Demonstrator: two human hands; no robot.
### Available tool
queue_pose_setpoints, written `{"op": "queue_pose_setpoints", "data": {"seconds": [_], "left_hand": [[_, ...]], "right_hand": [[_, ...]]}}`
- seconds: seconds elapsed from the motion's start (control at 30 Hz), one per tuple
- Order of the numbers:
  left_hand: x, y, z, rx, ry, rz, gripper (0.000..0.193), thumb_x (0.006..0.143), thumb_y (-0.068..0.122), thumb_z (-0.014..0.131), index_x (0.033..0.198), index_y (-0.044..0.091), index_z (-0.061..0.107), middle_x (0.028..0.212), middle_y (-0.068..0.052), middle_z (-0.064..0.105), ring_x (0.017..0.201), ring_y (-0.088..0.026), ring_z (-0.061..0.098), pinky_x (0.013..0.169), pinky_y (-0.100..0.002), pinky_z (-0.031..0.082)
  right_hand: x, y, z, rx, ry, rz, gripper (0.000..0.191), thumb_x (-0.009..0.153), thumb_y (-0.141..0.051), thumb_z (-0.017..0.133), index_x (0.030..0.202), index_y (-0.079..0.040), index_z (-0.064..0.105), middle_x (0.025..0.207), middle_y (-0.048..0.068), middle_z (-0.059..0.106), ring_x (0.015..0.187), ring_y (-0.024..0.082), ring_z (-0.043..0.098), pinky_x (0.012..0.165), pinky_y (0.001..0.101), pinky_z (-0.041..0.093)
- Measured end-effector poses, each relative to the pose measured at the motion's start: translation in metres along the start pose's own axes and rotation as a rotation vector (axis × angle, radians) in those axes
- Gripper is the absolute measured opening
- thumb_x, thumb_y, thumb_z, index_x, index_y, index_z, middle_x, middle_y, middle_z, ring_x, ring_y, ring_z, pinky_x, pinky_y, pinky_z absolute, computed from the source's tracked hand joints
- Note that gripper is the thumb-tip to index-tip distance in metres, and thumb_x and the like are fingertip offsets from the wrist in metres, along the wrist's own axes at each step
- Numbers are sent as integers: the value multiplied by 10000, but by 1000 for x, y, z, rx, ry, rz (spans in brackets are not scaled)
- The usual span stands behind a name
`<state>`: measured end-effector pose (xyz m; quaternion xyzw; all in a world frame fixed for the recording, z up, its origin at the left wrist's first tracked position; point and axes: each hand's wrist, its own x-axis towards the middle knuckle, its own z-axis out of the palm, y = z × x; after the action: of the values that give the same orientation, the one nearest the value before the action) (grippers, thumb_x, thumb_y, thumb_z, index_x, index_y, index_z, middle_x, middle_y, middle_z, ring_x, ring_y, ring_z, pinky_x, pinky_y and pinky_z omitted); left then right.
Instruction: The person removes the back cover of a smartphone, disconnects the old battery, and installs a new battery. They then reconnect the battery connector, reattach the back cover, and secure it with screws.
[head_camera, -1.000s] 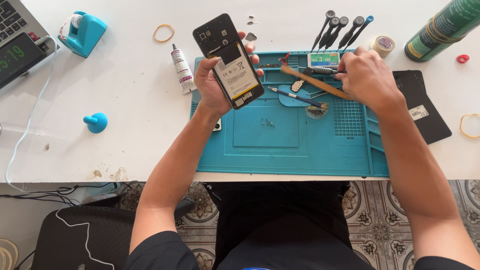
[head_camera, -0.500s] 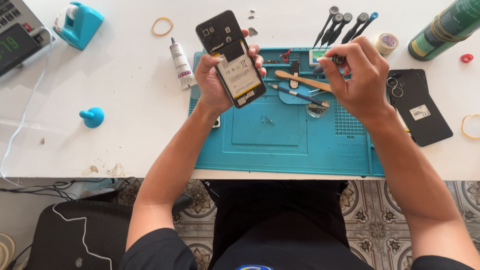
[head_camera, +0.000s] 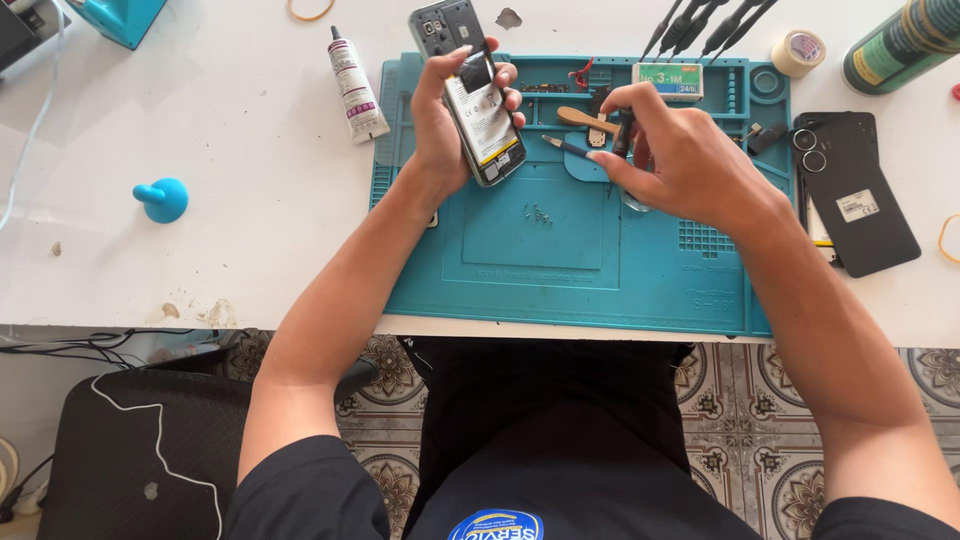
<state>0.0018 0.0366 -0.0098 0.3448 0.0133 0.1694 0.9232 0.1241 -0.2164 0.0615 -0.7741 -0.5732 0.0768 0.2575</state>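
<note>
Head view: left hand (head_camera: 445, 130) grips the opened black phone (head_camera: 470, 90); right hand (head_camera: 670, 160), moved nearer, now pinches a slim dark screwdriver (head_camera: 580, 150) over the teal mat's (head_camera: 560, 270) far edge.

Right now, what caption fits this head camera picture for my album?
Left hand holds an opened phone above a teal repair mat while the right hand grips a dark tool.

You see a white glue tube (head_camera: 356, 85) upper left, a blue suction cup (head_camera: 163, 199) at left, a tape roll (head_camera: 800, 52) upper right.
</note>
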Motion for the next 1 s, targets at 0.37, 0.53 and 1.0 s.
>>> {"op": "queue_pose_setpoints", "data": {"seconds": [0.37,0.53,1.0], "left_hand": [[0,-3,4,124,20,-18,503,937,369,575,1313,62,445,887,-60,521,805,-189,621,776,-399,609],[1,-3,3,132,2,-25,495,946,369,566,1317,64,446,890,-56,519,814,-192,630,792,-405,615],[0,-2,4,165,-18,-2,543,948,468,557,1291,58,464,906,-64,549,830,-200,653,797,-401,615]], "right_hand": [[-1,-4,37,442,5,-137,616,1027,-96,688,1437,-40,231,971,162,713,938,243,753,861,399,638],[2,-8,42,436,35,-155,582,1035,-72,674,1431,-39,247,964,165,708,929,239,750,853,393,635],[3,-8,43,454,20,-138,610,1033,-85,664,1453,-41,224,931,166,706,899,231,753,832,387,640]]}}
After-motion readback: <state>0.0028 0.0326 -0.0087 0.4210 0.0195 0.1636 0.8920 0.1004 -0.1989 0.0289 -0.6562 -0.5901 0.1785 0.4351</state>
